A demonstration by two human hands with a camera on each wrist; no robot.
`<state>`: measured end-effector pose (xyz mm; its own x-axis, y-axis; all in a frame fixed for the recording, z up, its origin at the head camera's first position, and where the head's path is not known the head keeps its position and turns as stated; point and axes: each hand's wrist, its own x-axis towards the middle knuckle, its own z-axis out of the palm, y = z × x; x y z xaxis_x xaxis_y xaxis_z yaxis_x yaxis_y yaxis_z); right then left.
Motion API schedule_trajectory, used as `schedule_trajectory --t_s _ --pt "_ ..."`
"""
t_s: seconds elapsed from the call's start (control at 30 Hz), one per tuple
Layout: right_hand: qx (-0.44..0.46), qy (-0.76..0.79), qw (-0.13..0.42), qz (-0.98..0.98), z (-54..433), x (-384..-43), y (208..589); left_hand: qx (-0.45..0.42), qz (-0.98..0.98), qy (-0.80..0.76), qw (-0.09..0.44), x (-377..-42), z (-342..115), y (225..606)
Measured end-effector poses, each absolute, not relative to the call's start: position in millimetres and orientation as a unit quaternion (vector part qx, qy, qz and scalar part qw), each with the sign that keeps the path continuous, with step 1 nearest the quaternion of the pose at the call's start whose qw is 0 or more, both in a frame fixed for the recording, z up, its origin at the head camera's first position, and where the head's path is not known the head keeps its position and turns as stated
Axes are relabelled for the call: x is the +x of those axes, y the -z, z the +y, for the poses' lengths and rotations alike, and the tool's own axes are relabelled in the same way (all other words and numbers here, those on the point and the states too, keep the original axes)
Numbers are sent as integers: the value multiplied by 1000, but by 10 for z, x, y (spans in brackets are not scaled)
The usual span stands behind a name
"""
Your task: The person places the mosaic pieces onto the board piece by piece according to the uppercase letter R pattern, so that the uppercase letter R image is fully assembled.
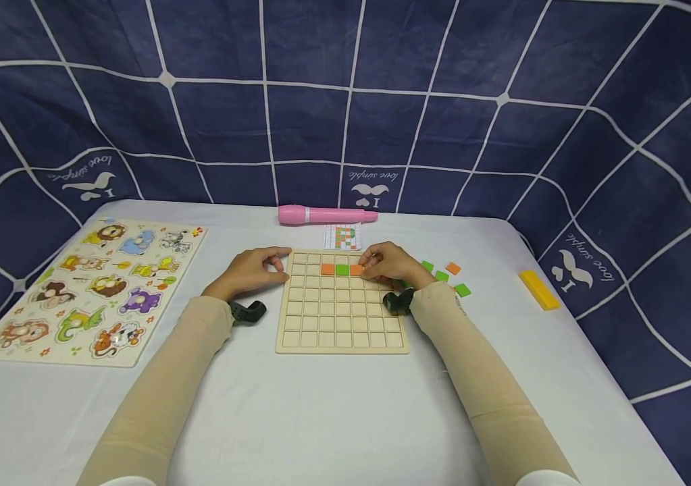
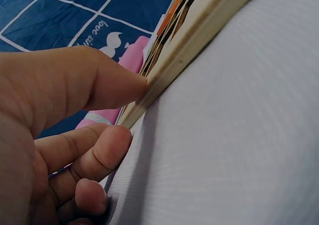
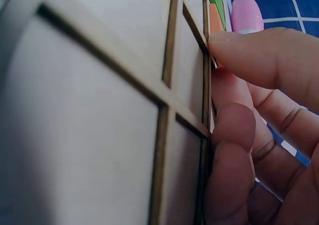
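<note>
A wooden grid board (image 1: 343,341) lies flat on the table, with two orange squares and a green square (image 1: 342,270) in a row near its far side. My left hand (image 1: 252,272) is at the board's far left corner, thumb (image 2: 122,85) against the side edge, other fingers loosely bent beside it. Over the far right part of the board, my right hand (image 1: 390,262) pinches the right-hand orange square (image 1: 355,270) at its cell between thumb (image 3: 239,48) and index finger. Seen close in the right wrist view, that square is mostly hidden by the fingers.
Loose green and orange squares (image 1: 452,268) lie right of the board, partly behind the right forearm. Beyond the board are a pattern card (image 1: 343,237) and a pink microphone-shaped object (image 1: 327,215). An animal puzzle board (image 1: 92,290) lies left; a yellow block (image 1: 538,290) lies far right.
</note>
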<state>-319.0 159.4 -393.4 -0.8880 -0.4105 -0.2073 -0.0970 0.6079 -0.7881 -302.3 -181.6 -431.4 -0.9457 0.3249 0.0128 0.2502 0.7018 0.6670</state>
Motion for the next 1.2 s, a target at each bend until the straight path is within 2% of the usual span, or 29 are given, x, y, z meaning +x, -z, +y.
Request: schedule_trajectory --t_s 0.57,0.93,1.2 --pt "-165 486 199 835 1838 -3075 3839 154 920 -355 53 -3014 -1802 4307" --pt "-185 483 190 834 2211 -2918 3828 156 925 -344 42 -3018 -1819 4324" --pt "-165 464 195 848 2529 -2732 3843 160 925 -342 45 -3023 -1824 4321"
